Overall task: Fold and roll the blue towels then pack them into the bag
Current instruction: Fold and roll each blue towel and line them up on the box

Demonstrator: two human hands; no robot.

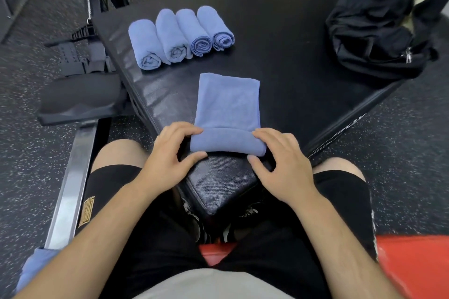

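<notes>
A folded blue towel [228, 102] lies on the black padded platform [286, 39] in front of me, its near end turned into a short roll [227, 142]. My left hand [171, 153] pinches the roll's left end between fingers and thumb. My right hand [279, 156] pinches the right end the same way. Several rolled blue towels [179, 36] lie side by side at the back left of the platform. A black bag [379, 31] slumps at the platform's right corner, its zipper facing me.
A black rowing-machine seat [80, 99] and its metal rail [70, 184] stand to my left on the speckled floor. More blue cloth [36, 264] lies at lower left. A red pad [413, 264] is at lower right. My knees flank the platform's near corner.
</notes>
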